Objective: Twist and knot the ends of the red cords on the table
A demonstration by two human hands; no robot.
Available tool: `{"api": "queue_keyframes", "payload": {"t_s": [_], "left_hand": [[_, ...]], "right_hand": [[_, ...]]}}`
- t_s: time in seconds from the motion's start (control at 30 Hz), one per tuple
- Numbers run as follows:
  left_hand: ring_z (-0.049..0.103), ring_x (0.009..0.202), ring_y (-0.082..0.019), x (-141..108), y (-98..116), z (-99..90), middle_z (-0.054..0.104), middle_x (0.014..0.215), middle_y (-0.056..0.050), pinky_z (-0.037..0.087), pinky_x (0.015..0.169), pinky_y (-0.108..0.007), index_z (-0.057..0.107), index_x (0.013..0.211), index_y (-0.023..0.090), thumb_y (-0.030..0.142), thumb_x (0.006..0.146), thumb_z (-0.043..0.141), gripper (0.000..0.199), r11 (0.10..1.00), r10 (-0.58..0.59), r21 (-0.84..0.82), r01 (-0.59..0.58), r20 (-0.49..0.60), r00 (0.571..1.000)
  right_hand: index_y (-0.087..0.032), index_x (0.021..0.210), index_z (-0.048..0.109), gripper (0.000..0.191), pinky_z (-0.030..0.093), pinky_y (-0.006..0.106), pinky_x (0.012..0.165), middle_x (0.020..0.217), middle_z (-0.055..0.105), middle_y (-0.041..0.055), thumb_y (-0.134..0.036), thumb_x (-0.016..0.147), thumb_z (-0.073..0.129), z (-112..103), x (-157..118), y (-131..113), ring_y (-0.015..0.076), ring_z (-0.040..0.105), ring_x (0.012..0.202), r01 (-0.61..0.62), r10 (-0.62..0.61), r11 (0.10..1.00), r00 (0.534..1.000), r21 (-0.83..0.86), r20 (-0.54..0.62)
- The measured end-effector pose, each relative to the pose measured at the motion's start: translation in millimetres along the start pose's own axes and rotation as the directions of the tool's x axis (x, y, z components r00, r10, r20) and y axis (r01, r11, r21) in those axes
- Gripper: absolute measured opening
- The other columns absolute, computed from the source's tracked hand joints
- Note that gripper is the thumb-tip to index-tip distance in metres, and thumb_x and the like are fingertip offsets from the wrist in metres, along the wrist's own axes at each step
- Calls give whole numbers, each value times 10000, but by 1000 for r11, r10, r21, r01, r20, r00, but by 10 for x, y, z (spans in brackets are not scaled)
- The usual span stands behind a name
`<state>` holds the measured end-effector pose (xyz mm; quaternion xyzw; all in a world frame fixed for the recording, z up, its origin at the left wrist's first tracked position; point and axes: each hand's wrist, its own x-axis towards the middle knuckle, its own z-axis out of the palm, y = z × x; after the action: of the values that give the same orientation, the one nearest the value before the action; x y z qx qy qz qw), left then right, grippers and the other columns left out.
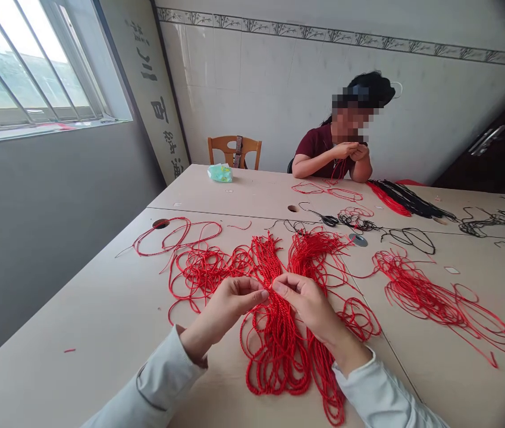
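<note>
My left hand (238, 297) and my right hand (301, 297) meet fingertip to fingertip above a bundle of twisted red cords (279, 356). Each is closed in a pinch of thumb and fingers on a thin red cord, most of it lost against the red behind. The bundle lies lengthwise on the table, with looped ends towards me and knotted ends pointing away. A second bunch of red cords (310, 252) lies along its right side, partly under my right hand. Left of the bundle spreads a loose tangle of red cord (203, 267).
Across the pale table (113, 315) sits a person (323, 148) handling red cord. Black scissors (329, 220), black cord scraps (408, 238) and a round grey disc (358, 239) lie beyond the bundles. More red cord (435, 297) lies right; a soft green packet (220, 173) stands far left.
</note>
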<state>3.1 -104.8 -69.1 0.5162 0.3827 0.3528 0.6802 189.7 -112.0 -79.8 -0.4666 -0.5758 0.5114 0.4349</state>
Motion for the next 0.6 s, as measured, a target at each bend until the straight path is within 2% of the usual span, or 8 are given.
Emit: {"api": "queue_keyframes", "payload": {"t_s": [0.13, 0.2, 0.27, 0.4, 0.5, 0.6], "left_hand": [[453, 581, -91, -3, -17, 3, 568, 638, 18, 336, 575, -230, 635, 723, 140, 332, 792, 692, 212, 995, 57, 82, -61, 57, 997], [458, 584, -99, -2, -19, 10, 567, 638, 14, 337, 572, -238, 635, 726, 139, 325, 806, 667, 204, 987, 74, 141, -81, 59, 996], [449, 571, -101, -1, -12, 16, 557, 623, 17, 328, 557, -240, 635, 722, 142, 322, 804, 663, 200, 978, 84, 189, -90, 42, 996], [448, 586, -104, -2, 21, 3, 571, 635, 5, 320, 567, -242, 657, 724, 139, 335, 803, 675, 212, 979, 81, 181, -88, 46, 996], [365, 540, -77, -11, 37, -23, 538, 619, 18, 260, 526, -232, 665, 741, 138, 364, 778, 718, 235, 1000, -3, 9, 2, 104, 995], [263, 505, -58, -15, 30, -36, 492, 608, 34, 177, 485, -232, 654, 748, 133, 381, 739, 764, 271, 975, -84, -189, 115, 165, 983]], "right_hand": [[-162, 744, 632, 311, 159, 220, 445, 546, 359, -73, -464, 794, 682, -29, -1, -1, 72, 230, 491, -229, 211, 953, 971, 197, 108], [-151, 695, 615, 343, 110, 228, 439, 522, 300, -87, -473, 776, 701, -50, -5, -33, 65, 178, 482, -267, 234, 937, 959, 228, 161], [-142, 701, 636, 318, 144, 221, 439, 520, 339, -85, -438, 748, 739, -67, -10, -82, 59, 209, 477, -248, 212, 945, 960, 213, 182], [-143, 762, 691, 227, 346, 217, 557, 654, 569, -24, -348, 714, 774, -92, -20, -167, 85, 449, 586, -166, 146, 979, 976, 122, 158], [-156, 784, 700, 196, 402, 251, 636, 713, 626, 1, -343, 745, 743, -106, -22, -170, 121, 519, 659, -71, 67, 997, 986, 17, 154], [-171, 813, 711, 193, 389, 253, 589, 674, 604, -2, -362, 790, 702, -94, -20, -127, 124, 494, 623, 37, -30, 998, 992, -56, 122]]}}
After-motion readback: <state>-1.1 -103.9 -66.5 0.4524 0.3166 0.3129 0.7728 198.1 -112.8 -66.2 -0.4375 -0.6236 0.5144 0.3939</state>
